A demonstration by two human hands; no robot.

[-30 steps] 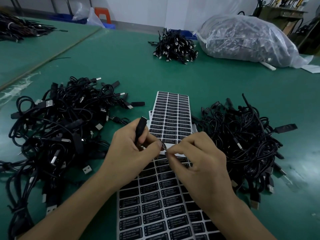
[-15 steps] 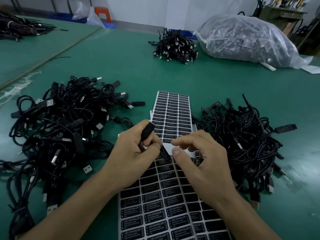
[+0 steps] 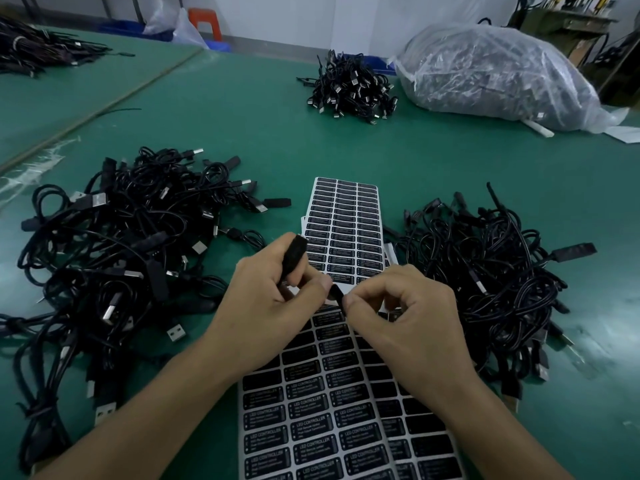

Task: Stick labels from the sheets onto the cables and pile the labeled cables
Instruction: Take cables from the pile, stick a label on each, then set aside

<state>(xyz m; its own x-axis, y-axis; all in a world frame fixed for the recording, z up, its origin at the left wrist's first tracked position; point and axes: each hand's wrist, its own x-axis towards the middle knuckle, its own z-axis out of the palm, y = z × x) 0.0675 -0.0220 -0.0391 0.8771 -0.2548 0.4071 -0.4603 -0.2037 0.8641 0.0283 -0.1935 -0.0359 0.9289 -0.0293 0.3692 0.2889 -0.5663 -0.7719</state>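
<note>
Compared with half a second back, the right hand (image 3: 405,317) is curled up tighter; the forefinger that was stretched out is now bent, and a single black label (image 3: 335,294) is pinched between its thumb and forefinger tip. The label is held a touch higher than before, lifted off the near label sheet (image 3: 311,420) and right by the left thumb; whether it touches the cable yet can't be told. The left hand (image 3: 270,299) is wrapped round the cable's black controller block (image 3: 295,258), which is kept at the same rightward tilt as half a second ago; a full second ago it was stood more upright. Sheets and piles are found where they were.

As for room: the hands are hemmed in by the left cable pile (image 3: 121,258) and the right cable pile (image 3: 491,282), each just beside the sheets; the far label sheet (image 3: 346,220) is laid between them. Beyond it a wide bare stretch of green table (image 3: 398,150) is left open up to the far cable pile (image 3: 349,88) and the clear plastic bag (image 3: 495,71); more bare green is seen right of the right pile. A seam (image 3: 104,105) is run diagonally at the far left; the near sheet is cut off by the bottom of the view.
</note>
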